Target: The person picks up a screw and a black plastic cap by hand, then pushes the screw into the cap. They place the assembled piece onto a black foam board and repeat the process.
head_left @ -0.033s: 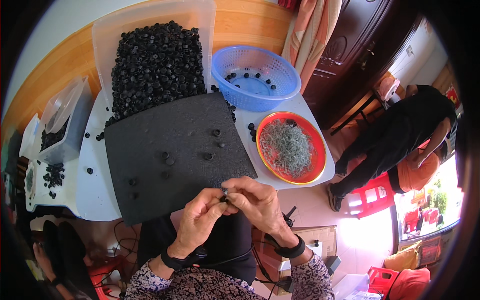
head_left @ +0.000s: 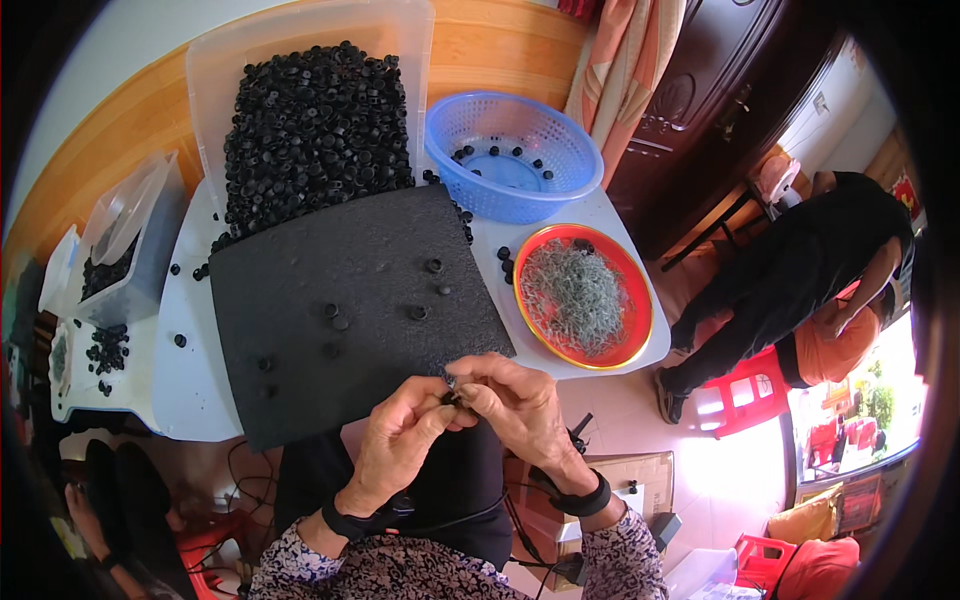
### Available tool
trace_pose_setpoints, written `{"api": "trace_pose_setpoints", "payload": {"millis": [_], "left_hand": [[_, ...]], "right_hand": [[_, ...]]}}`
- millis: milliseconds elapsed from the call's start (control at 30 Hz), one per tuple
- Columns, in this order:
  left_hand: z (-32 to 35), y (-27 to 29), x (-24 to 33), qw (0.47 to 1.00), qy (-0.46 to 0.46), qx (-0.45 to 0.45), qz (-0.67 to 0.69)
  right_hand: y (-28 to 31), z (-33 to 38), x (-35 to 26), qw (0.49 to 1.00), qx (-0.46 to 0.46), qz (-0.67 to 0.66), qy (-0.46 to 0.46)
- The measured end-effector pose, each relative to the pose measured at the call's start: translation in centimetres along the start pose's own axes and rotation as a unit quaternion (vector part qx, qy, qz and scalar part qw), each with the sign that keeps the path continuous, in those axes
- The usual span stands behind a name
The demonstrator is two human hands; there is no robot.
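Against the earlier frame, I can pick out very little change: the right thumb has shifted slightly over the work, and the whole view sits a hair further right. Everything on the table lies as it did.

At lower centre I see two hands, fingertips meeting. The left hand pinches a small black piece between thumb and fingers; the right hand grips it too, thumb pressed over it. The fingers cover most of it, so I cannot tell its shape. Each wrist wears one black band.

Counting: one dark mat at centre left, with eight loose black pieces on it; one clear bin at upper left, packed with black pieces beyond counting; one blue basket at upper centre with several more; one red bowl right of centre, heaped with thin grey strands.
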State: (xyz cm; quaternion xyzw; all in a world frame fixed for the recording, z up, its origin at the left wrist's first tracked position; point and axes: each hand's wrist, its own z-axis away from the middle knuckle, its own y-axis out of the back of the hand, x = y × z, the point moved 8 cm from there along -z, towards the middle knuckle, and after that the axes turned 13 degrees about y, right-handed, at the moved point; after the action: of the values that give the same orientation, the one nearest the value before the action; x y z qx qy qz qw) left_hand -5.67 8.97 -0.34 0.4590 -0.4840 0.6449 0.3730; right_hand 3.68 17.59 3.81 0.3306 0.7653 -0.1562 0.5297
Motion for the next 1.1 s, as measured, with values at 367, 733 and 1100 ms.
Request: {"api": "trace_pose_setpoints", "payload": {"millis": [367,733,1100], "left_hand": [[0.1,-0.4,0.3,0.999,-0.004,0.023,-0.04],[0.1,0.2,-0.2,0.999,0.002,0.016,-0.039],[0.7,0.2,-0.5,0.995,0.007,0.071,-0.074]], "right_hand": [[-0.3,0.0,-0.1,0.995,0.021,0.093,0.029],[0.1,-0.2,0.2,0.997,-0.042,0.067,-0.004],[-0.8,0.4,-0.6,0.983,0.031,0.175,0.044]]}}
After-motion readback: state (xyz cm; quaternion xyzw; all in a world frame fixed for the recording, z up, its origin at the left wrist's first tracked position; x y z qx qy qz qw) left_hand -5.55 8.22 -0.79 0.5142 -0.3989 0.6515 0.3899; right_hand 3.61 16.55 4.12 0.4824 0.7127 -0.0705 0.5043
